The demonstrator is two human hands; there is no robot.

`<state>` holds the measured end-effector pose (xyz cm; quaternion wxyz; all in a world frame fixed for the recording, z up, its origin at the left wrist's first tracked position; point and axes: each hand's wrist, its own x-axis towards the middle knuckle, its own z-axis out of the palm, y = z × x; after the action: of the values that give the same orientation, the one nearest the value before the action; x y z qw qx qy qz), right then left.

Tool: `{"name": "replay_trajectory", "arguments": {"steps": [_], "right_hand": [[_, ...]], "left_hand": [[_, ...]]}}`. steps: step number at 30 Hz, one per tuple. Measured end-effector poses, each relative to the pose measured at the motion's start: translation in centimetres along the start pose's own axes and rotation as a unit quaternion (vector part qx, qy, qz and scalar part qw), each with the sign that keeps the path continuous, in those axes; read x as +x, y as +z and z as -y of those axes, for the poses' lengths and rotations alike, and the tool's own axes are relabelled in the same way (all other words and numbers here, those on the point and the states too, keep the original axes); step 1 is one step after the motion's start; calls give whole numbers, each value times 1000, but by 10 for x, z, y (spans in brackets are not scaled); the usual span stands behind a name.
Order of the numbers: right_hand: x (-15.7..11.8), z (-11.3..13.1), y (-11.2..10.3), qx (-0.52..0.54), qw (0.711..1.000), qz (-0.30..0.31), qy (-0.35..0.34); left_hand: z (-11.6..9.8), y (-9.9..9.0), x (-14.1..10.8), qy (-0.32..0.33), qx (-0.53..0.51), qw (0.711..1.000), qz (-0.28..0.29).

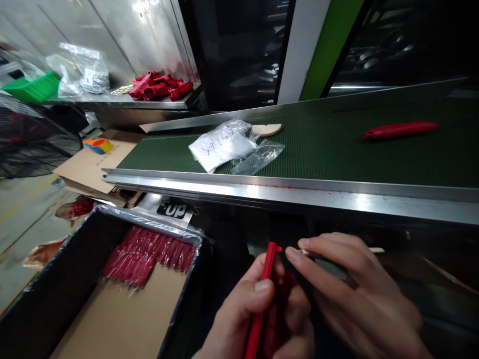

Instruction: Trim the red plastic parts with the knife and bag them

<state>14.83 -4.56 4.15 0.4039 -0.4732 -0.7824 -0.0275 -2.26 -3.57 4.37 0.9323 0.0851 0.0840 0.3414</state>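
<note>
My left hand (258,319) grips a long red plastic part (266,269), held upright with its tip near the conveyor's steel edge. My right hand (355,294) sits just right of it, fingertips pinched on a thin pale tool (376,250) whose end meets the red part's tip. Below left, a cardboard box lined with black plastic (67,294) holds several similar red parts (149,254) stacked at its far end.
A green conveyor belt (337,144) carries clear plastic bags (232,144), a pale flat piece (266,129) and one red part (400,129). A steel shelf at back left bears more red parts (160,86), bags and a green tray (33,87). Flattened cardboard (90,164) lies on the floor.
</note>
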Motion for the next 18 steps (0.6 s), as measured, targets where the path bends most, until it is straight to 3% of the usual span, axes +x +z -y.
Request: {"name": "replay_trajectory", "arguments": {"steps": [3, 9, 11, 14, 16, 18], "right_hand": [[-3, 0, 5, -30, 1000, -8, 5], [-18, 3, 17, -51, 998, -18, 29], [-18, 2, 15, -48, 998, -10, 35], [-13, -2, 4, -52, 996, -28, 71], [-9, -6, -4, -51, 993, -38, 97], [-8, -6, -8, -41, 995, -25, 92]], "left_hand": [[3, -3, 1, -18, -42, 998, 43], [-1, 7, -4, -97, -111, 989, -16], [-3, 3, -5, -111, -130, 985, -26], [-2, -10, -7, -141, -158, 973, -90], [-1, -16, -10, -137, -157, 971, -117], [-2, -17, -12, -112, -144, 978, -105]]}}
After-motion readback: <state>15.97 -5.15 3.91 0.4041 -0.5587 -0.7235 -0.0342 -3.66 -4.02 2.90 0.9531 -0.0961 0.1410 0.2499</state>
